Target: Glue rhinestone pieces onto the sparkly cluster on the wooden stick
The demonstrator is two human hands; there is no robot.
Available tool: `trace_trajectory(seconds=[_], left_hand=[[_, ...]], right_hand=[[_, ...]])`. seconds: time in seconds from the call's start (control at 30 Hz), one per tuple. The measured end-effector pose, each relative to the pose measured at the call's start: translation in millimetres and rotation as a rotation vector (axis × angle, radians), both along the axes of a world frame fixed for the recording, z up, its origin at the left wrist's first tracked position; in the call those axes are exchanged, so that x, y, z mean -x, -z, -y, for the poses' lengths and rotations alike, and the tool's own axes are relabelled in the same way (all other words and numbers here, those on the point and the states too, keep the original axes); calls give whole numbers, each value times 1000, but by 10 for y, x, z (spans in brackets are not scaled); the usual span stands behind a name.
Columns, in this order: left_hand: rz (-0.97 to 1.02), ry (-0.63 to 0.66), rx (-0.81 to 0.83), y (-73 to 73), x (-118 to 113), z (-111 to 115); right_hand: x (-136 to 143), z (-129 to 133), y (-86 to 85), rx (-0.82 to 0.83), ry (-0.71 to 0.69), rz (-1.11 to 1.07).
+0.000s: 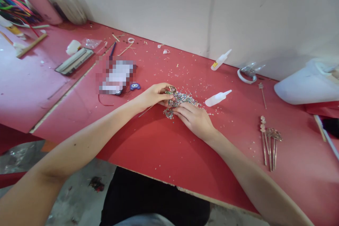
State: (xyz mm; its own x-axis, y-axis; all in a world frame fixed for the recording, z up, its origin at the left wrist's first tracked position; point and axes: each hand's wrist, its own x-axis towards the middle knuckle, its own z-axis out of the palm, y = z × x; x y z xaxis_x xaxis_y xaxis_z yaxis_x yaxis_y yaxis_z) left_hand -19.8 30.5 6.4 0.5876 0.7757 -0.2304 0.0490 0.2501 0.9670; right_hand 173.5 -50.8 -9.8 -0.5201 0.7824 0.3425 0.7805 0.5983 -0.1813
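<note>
My left hand (156, 95) is closed around a hair stick; its thin metal shaft (145, 112) pokes out below the palm. The stick's gold-coloured ornamented head (172, 89) shows at my fingertips. Beside it lies a heap of small glittering rhinestones (186, 98) in mixed colours. My right hand (197, 118) rests at the heap's near edge, fingers bent and together, their tips by a small cluster of stones (168, 113). Whatever those fingertips pinch is too small to make out. A white glue bottle (215, 99) lies right of the heap.
Another glue bottle (221, 60) is near the wall. Several finished-looking hair sticks (270, 148) lie at right, before a white bucket (304, 81). Leftward are a blurred-out phone (118, 76), a small blue figure (135, 86), a box (75, 61) and a pink bottle (39, 0).
</note>
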Motion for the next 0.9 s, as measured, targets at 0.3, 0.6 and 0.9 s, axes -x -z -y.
trace_trajectory(seconds=[0.3, 0.6, 0.9], left_hand=[[19, 4, -8, 28, 11, -12], [51, 15, -24, 100, 11, -34], [55, 16, -11, 104, 9, -44]], right_hand=[[21, 1, 11, -3, 0, -7], [32, -9, 12, 35, -1, -12], [25, 2, 15, -26, -9, 15]])
